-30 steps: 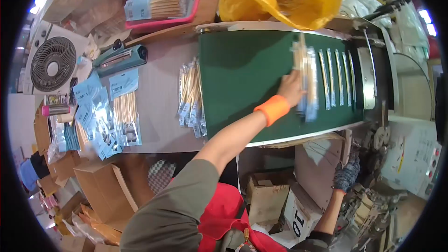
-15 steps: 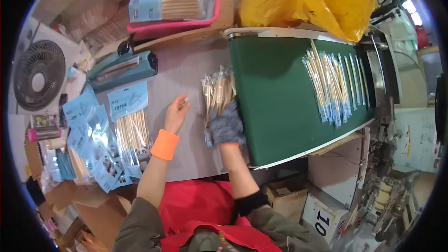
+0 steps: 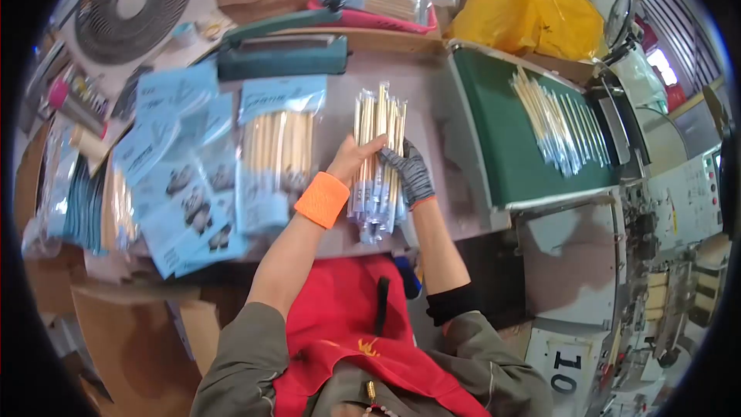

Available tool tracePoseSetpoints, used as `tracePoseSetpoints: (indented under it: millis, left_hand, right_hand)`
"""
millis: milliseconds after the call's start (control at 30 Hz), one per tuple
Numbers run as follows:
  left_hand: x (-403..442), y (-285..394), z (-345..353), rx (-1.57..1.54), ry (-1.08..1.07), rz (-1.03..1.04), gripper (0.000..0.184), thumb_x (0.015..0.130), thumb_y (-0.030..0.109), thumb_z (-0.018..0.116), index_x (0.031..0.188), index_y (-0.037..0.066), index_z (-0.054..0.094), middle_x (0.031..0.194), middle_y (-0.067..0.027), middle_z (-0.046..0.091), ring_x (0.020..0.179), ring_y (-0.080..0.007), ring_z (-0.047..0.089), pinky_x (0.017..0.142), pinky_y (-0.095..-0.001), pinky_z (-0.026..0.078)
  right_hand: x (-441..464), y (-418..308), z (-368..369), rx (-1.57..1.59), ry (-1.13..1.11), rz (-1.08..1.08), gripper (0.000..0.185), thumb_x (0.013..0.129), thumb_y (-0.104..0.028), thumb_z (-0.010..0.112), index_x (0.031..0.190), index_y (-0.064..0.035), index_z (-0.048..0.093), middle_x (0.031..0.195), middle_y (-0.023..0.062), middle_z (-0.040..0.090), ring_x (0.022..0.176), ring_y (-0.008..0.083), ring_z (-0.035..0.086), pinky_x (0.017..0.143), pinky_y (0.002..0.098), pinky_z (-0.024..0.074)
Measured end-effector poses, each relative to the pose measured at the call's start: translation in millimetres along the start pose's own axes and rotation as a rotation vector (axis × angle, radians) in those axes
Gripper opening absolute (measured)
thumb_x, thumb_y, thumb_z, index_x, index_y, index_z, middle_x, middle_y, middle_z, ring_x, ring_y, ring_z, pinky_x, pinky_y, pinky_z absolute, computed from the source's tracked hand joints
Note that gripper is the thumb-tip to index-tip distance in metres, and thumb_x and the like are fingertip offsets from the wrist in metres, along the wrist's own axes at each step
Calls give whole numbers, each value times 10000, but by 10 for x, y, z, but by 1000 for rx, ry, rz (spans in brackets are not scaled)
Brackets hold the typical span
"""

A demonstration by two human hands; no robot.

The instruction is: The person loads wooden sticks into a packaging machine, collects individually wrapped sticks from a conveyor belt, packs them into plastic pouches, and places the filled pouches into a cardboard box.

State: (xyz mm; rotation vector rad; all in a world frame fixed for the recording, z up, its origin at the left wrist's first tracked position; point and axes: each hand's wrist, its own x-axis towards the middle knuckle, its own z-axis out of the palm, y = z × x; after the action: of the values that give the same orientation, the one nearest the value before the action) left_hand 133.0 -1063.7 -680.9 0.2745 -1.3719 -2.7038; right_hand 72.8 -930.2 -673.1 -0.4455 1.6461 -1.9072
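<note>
A bundle of thin wooden sticks in clear and blue wrappers (image 3: 378, 185) lies upright in view on the grey table (image 3: 332, 247). My left hand (image 3: 357, 156), bare with an orange wristband, grips its left side, thumb across the top. My right hand (image 3: 409, 171), in a grey knitted glove, closes round its right side. Left of the hands is a blue-topped pack of sticks (image 3: 279, 139), beside a pile of blue panda-printed packets (image 3: 181, 185). More wrapped sticks (image 3: 552, 123) lie in a row on the green belt (image 3: 486, 108).
A teal sealer (image 3: 285, 58) stands behind the packs, with a fan (image 3: 133, 1) at back left. A pink tray (image 3: 424, 27) holding a pack and a yellow bag (image 3: 532, 8) are at the back. Machinery (image 3: 664, 301) stands at right, and a cardboard box (image 3: 131, 347) at lower left.
My left hand has moved from the belt to the table bundle, and my gloved right hand has come up from the machinery side. Both now hold the bundle. The view has shifted left.
</note>
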Motion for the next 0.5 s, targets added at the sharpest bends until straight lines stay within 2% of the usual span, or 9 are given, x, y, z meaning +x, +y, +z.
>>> tracePoseSetpoints:
  millis: [67,100,200,233,267,333,400,467,500]
  left_hand:
    - [-662,-113,-27,21,142,49,447,827,179,668,1192,32,455,982,-66,606,836,-145,599,715,-288,501]
    - [-1001,-201,-9,41,261,106,449,821,153,669,1195,34,449,998,-66,596,871,-149,588,752,-299,494]
    - [-2144,-324,94,177,164,247,600,813,109,654,1318,24,341,1236,-94,502,1134,-189,498,986,-333,385]
    - [-2437,-352,107,107,117,180,621,808,92,652,1334,24,327,1266,-87,479,1179,-185,458,1020,-342,342]
    - [-2658,-321,141,37,101,73,636,789,91,677,1324,25,338,1267,-84,474,1185,-177,445,1017,-337,341]
    - [-2878,-491,54,168,148,-25,647,775,104,700,1312,25,347,1249,-76,479,1174,-173,446,1003,-327,352]
    - [-2821,-505,-45,163,136,-25,662,764,126,724,1303,28,353,1223,-67,489,1155,-165,454,991,-318,361]
    - [-2803,-365,-67,264,6,-50,670,760,154,735,1300,26,358,1210,-62,496,1145,-153,455,980,-314,370]
    - [-2786,-400,-174,368,-39,-81,681,751,171,746,1299,27,366,1228,-56,491,1149,-147,451,977,-318,370]
  right_hand:
    - [-586,306,450,-28,153,-124,521,799,-193,702,1232,-15,474,1075,57,597,918,140,567,802,287,481]
    - [-946,409,600,-19,116,-77,552,794,-186,706,1253,-17,449,1108,66,583,957,149,560,830,292,474]
    - [-1943,462,817,-59,41,-69,667,781,-179,719,1324,-30,363,1205,91,532,1082,172,522,915,302,441]
    - [-2143,545,819,15,34,20,686,782,-169,716,1341,-35,343,1227,86,518,1113,170,504,936,302,426]
    - [-2306,616,807,89,25,123,706,783,-159,714,1359,-41,323,1249,81,503,1144,169,486,958,302,412]
    - [-2374,681,844,324,24,264,667,799,-125,689,1360,-42,338,1234,50,516,1130,158,484,946,304,414]
    - [-2323,687,832,230,-35,338,644,795,-153,700,1338,-33,377,1221,61,523,1105,153,492,925,301,423]
    - [-2188,599,689,-42,-238,253,652,779,-175,722,1323,-19,400,1210,74,528,1100,157,493,920,303,423]
    - [-2099,500,645,-126,-282,123,724,756,-197,747,1343,-6,368,1223,88,515,1101,171,491,933,303,417]
